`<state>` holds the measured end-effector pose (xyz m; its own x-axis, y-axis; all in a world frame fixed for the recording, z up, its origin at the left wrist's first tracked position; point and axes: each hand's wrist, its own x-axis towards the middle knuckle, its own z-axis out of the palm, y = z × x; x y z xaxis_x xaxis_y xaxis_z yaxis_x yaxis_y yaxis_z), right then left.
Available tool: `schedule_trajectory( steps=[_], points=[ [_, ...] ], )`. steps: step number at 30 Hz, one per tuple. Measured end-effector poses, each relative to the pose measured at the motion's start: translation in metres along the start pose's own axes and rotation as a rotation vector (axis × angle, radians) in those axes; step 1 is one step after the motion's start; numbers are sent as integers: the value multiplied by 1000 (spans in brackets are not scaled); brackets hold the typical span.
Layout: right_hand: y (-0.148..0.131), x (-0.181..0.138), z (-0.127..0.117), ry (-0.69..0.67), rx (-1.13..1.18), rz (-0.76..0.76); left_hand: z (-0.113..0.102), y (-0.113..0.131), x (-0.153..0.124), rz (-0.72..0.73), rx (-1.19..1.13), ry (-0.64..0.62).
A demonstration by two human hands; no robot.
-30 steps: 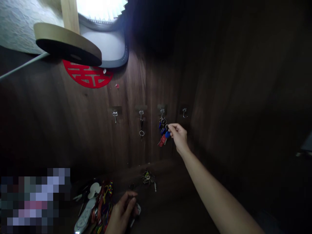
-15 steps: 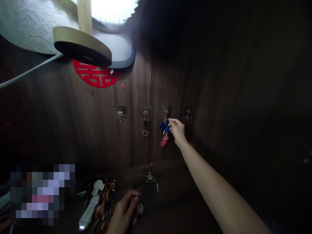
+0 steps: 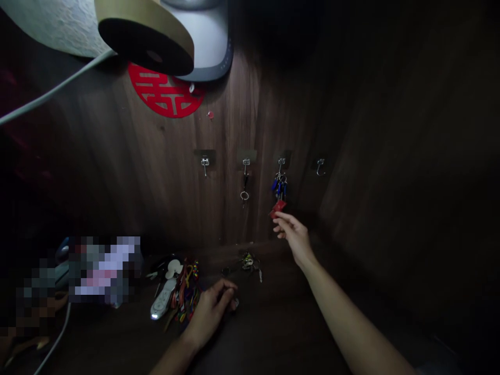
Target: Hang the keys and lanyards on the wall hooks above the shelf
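A bunch of keys with blue heads and a red tag hangs on the third of several metal hooks on the dark wood wall. My right hand is just below the red tag, fingers loosely apart, holding nothing. My left hand rests on the dark shelf with its fingers curled over a small object I cannot make out. Another key bunch lies on the shelf between the hands. A single key ring hangs on the second hook.
Colourful lanyards and a white remote lie left of my left hand. A red paper cut-out is on the wall, with a lamp base above. The first hook and the fourth hook are bare.
My right hand let go of the key bunch, which now hangs on the third hook, and dropped below it. The view tilted downward. My left hand stayed on the shelf.
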<state>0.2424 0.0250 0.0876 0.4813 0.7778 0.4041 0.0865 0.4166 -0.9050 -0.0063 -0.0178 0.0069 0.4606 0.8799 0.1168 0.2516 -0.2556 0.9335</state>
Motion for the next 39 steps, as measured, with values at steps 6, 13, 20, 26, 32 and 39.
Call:
schedule_trajectory(
  steps=[6,13,20,26,32,39],
  points=[
    [33,-47,0,-123,-95,92,1,2,-2,45,103,-27],
    [69,-77,0,-269,-362,-77,5,9,-14,249,347,-102],
    [68,-81,-2,-433,-623,-379,2,7,-14,390,493,-44],
    [64,-90,6,-481,-639,-455,-2,-20,3,387,851,224],
    [61,-96,12,-545,-653,-461,1,-25,5,343,1005,170],
    [61,-96,10,-548,-661,-437,-1,-8,1,271,865,140]
  ],
)
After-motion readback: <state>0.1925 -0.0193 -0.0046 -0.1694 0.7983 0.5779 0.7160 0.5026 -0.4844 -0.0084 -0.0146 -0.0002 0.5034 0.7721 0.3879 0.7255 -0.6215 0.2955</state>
